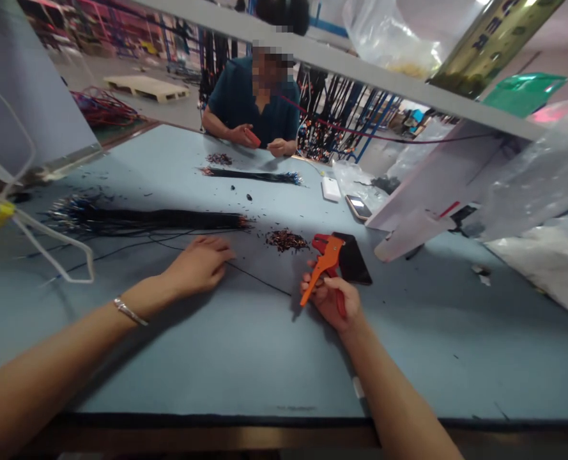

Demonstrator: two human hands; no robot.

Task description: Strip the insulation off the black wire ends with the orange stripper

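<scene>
My right hand (338, 303) is closed around an orange and red wire stripper (328, 259), its jaw end pointing up and away from me. My left hand (200, 265) is low over the mat, fingers bent together at a thin black wire (259, 279). From those fingertips the wire runs right across the mat, ending near the stripper's handle. Just beyond my left hand lies a thick bundle of black wires (163, 219) with orange-coloured ends at the right. A small pile of cut wire scraps (286, 240) sits between the bundle and the stripper.
Across the table (207, 364) a co-worker (250, 96) holds a red tool, near a second wire bundle (252, 176) and scrap pile (219, 158). A dark flat object (354, 259), a phone (359, 207) and a white box (330, 189) lie right. A shelf beam (360, 67) crosses overhead.
</scene>
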